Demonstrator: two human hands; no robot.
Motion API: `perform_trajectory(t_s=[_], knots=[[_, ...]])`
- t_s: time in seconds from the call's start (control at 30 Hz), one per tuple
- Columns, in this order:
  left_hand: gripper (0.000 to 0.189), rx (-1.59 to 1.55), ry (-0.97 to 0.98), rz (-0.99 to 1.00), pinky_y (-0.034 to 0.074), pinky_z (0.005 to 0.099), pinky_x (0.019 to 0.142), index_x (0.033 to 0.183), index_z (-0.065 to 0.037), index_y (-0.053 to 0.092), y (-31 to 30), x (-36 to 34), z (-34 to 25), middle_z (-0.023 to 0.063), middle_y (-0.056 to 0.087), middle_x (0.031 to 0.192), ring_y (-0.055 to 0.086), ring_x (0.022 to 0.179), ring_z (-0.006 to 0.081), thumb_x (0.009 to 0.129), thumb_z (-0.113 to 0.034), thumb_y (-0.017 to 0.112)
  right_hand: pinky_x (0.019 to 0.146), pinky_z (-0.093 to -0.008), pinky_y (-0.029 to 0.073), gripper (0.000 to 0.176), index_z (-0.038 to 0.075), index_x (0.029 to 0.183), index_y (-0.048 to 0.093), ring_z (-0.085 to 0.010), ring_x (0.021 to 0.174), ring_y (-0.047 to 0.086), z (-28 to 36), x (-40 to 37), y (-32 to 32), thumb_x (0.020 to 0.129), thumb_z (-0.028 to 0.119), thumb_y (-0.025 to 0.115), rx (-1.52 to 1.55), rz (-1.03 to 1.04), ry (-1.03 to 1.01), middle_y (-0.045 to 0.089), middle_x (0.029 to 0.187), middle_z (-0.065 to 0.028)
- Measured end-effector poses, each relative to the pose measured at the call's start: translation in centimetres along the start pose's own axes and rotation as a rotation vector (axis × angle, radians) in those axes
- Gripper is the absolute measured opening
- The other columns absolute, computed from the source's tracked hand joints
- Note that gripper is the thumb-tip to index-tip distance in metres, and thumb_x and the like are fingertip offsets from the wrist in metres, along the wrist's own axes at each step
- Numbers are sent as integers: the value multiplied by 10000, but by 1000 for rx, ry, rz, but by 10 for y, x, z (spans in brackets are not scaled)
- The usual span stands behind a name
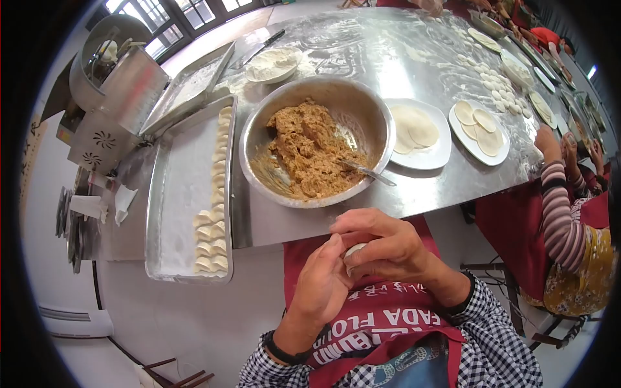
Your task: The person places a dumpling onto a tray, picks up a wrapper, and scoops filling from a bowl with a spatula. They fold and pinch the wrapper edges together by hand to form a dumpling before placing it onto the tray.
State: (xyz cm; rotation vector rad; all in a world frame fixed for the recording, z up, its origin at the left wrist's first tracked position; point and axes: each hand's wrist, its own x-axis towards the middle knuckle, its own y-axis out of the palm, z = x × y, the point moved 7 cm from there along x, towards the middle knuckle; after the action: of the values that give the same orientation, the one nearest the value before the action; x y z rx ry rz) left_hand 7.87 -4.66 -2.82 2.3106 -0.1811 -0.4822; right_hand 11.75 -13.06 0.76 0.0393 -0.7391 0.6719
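Between my two hands, in front of the red apron, is a small pale dumpling (354,251), mostly hidden by fingers. My left hand (321,279) cups it from the left, and my right hand (390,249) closes over it from the right, fingers curled. Just beyond them stands a large steel bowl (259,174) of brown minced filling (310,145), with a spoon (369,172) resting in it. To the left, a metal tray (181,168) carries shaped dumplings (211,239) lined along its right side.
Round wrappers lie on two white plates (442,155) right of the bowl. A flour bowl (273,66), a knife (262,46) and another tray (194,84) are farther back. Small dough pieces (498,87) dot the floured steel table (414,64). A co-worker's striped sleeve (561,220) shows at right.
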Motion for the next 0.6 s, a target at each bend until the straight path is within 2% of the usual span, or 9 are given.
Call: perform_trajectory(t_s=[0.07, 0.23, 0.3, 0.43, 0.5, 0.6], knots=[[461, 18, 18, -5, 426, 354, 897, 1219, 73, 363, 1, 1, 0, 155, 502, 1158, 519, 1037, 221, 954, -290, 258, 837, -350, 447, 193, 36, 812, 634, -291, 1028, 519, -2, -2, -1, 639, 59, 715, 7, -2, 45, 519, 1161, -162], [428, 58, -104, 36, 429, 353, 907, 1228, 34, 367, -4, 4, 11, 148, 493, 1165, 509, 1062, 229, 954, -279, 267, 834, -350, 436, 156, 42, 761, 628, -287, 1018, 522, -1, 3, -4, 630, 64, 710, -17, 17, 129, 543, 1120, -153], [419, 77, -81, 25, 433, 351, 903, 1233, 24, 365, -2, 6, 9, 143, 487, 1171, 510, 1063, 228, 953, -276, 278, 833, -359, 425, 154, 42, 749, 622, -283, 1002, 526, 6, 4, -2, 625, 72, 709, -176, 84, 11, 545, 1106, -144], [416, 65, -50, 14, 435, 346, 910, 1239, 21, 356, 1, 8, 9, 134, 468, 1195, 509, 1069, 222, 946, -271, 308, 829, -363, 417, 155, 42, 745, 622, -276, 988, 530, 2, -1, -3, 619, 70, 708, -144, 30, 21, 549, 1087, -134], [423, 73, -69, 17, 435, 349, 915, 1240, 22, 352, 2, 6, 8, 133, 463, 1201, 505, 1076, 222, 946, -279, 309, 825, -360, 419, 153, 45, 740, 621, -276, 981, 533, -3, -3, -1, 619, 77, 710, -71, -5, 122, 543, 1094, -126], [431, 84, -83, 11, 437, 357, 922, 1242, 24, 347, 2, 5, 10, 131, 459, 1204, 499, 1089, 223, 946, -286, 308, 828, -360, 423, 157, 48, 746, 621, -274, 984, 532, 1, -2, 0, 622, 78, 711, -184, 83, 29, 530, 1123, -127]])
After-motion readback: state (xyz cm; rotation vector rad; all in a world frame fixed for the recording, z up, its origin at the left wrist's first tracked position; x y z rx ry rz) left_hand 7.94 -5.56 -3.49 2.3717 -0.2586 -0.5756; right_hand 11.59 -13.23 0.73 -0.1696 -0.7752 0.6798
